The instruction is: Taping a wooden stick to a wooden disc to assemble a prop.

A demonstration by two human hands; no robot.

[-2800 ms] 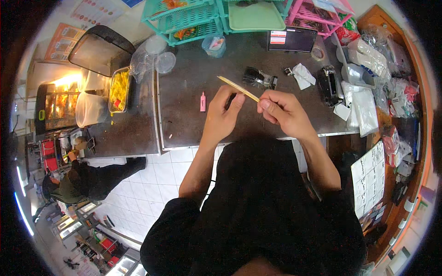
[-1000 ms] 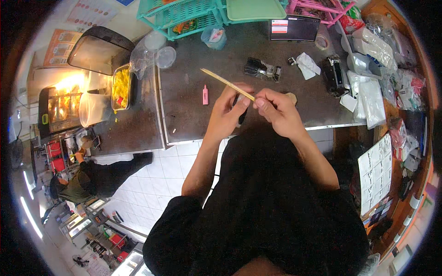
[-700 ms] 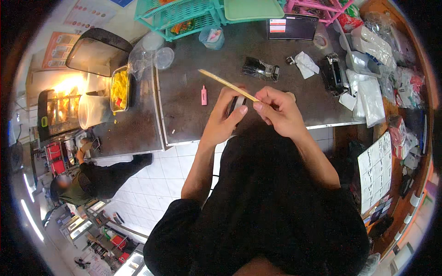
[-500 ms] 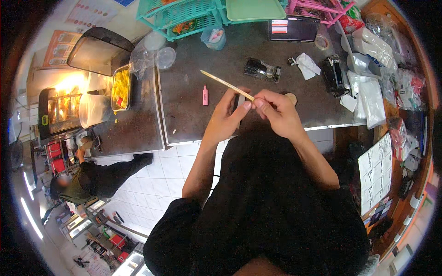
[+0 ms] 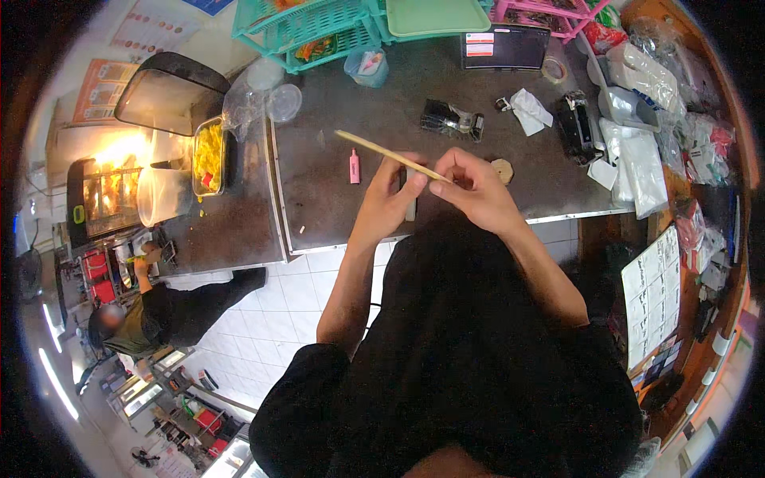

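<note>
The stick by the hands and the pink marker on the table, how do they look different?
The stick is pale yellow, but the marker is pink. In the picture, the stick looks longer and thinner; the marker looks shorter and chunkier. The stick slants, held up in the right hand, while the marker lies on the dark table. Both are narrow.

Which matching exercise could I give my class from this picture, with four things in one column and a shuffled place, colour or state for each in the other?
Column one:
1. Highlighter
2. Long thin piece
3. Tray
4. Screen

Column two:
A. Pale green, by the teal rack
B. Dark, with a pale patch at its left
C. Held in the right hand
D. Pink, lying on the table

Pairs: 1-D, 2-C, 3-A, 4-B.
</note>
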